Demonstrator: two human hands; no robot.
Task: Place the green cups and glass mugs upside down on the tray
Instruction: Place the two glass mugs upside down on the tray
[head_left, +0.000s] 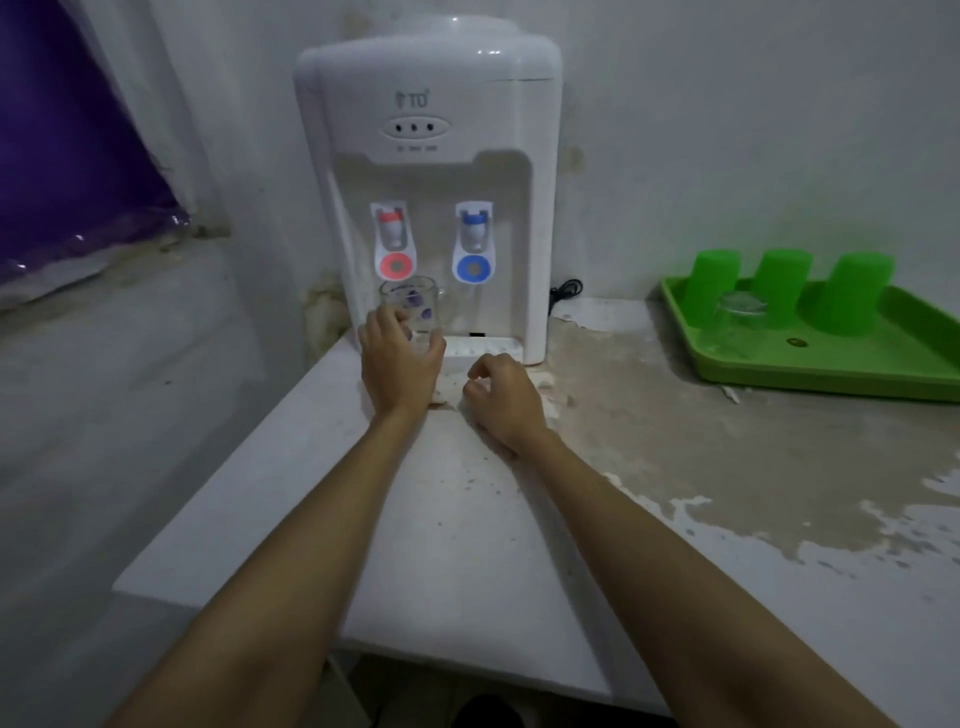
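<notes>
Head view looks down on a worn white table (467, 545) with a white plastic water dispenser (431, 182) standing at its back against the wall. Much here is hard to read: the clear glass mug with blue dots (413, 306) is nearly see-through against the dispenser's recess, its handle only faintly showing on its right side, and its lower part is covered by the left hand (400, 364). The mug stands upright, mouth up, under the red tap (393, 234), on or just above the drip tray; which of the two cannot be told. On the far right, a green plastic tray (831, 364) is cut off by the frame edge. Three green plastic cups (782, 288) stand upside down in a row on it, and a second clear glass mug (737, 322) sits inverted in front of them, its outline faint against the green.

The left arm reaches straight forward, fingers wrapped around the dotted mug from its near-left side. The right hand (501, 397) rests on the table just before the drip tray, fingers loosely curled inward and holding nothing, wrist angled to the left. A blue tap (472, 234) sits above it. Purple sheeting (67, 156) fills the upper left.
</notes>
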